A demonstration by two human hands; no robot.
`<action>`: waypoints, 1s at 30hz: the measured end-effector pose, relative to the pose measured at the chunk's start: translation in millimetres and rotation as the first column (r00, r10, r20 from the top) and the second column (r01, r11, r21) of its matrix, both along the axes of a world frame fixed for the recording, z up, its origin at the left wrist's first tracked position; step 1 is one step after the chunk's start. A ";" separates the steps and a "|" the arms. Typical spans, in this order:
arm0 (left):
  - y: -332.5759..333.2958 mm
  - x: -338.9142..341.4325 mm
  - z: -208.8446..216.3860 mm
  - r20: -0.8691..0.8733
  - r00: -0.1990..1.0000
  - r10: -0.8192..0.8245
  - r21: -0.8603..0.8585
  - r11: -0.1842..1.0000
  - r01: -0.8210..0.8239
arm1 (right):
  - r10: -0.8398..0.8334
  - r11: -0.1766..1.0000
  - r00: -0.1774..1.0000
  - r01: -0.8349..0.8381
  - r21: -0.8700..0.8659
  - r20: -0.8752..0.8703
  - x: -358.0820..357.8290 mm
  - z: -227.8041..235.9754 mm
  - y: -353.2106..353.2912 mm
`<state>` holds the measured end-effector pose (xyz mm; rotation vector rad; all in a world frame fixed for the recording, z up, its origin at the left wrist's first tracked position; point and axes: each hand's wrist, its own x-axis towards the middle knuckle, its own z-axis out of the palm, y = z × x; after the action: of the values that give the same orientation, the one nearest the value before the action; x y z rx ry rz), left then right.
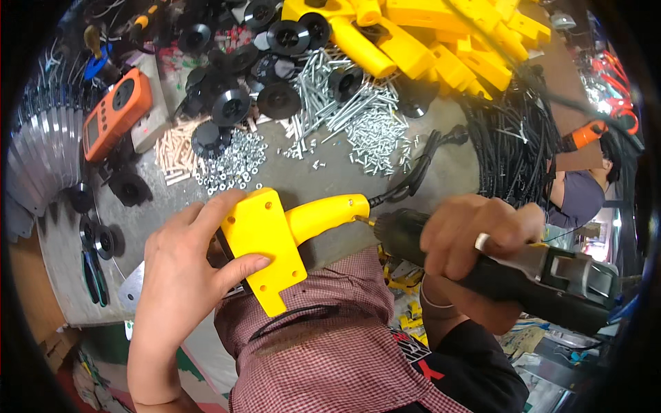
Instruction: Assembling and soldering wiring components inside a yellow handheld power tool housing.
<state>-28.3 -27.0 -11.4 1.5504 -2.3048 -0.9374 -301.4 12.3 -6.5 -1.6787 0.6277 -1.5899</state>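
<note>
My left hand grips the flat block end of a yellow plastic tool housing, thumb on the near side and fingers over the far edge. The housing's rounded handle points right, and a black power cord leaves its tip. Small screw holes show in its face. Wrapped around a black power screwdriver, my right hand holds it almost level. Its bit reaches the handle near the cord end; whether a screw sits there is too small to tell.
Beyond the housing lie loose screws, nuts, beige plugs and black discs. Yellow housings pile up at the back, black cords at right. An orange meter and pliers lie left. Another person sits far right.
</note>
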 end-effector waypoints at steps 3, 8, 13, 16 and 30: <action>2.3 -2.1 2.1 0.010 1.000 0.000 0.021 1.000 0.000 | 0.123 0.982 0.971 -0.088 -0.169 0.207 5.3 4.7 -6.5; 2.8 -0.6 -1.3 0.023 1.000 0.005 0.002 1.000 -0.006 | -0.040 0.998 0.998 0.038 0.055 0.044 8.5 10.2 -9.2; -1.2 -1.5 3.2 -0.008 1.000 0.005 0.028 1.000 -0.005 | 0.201 0.980 0.976 -0.200 -0.020 0.079 -1.5 6.0 -28.3; -2.5 0.8 2.0 -0.022 1.000 0.005 0.016 1.000 -0.004 | 0.489 0.872 0.867 -0.484 0.071 -0.096 -4.2 12.4 -53.4; 9.6 6.4 -9.3 -0.030 1.000 0.001 -0.152 0.988 -0.005 | 0.137 0.989 0.977 -0.126 -0.075 0.165 40.9 25.0 -27.1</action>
<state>-21.8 -17.5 -20.7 1.4681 -2.2937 -0.7591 -260.5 -14.8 18.5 -1.5754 0.3755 -1.6506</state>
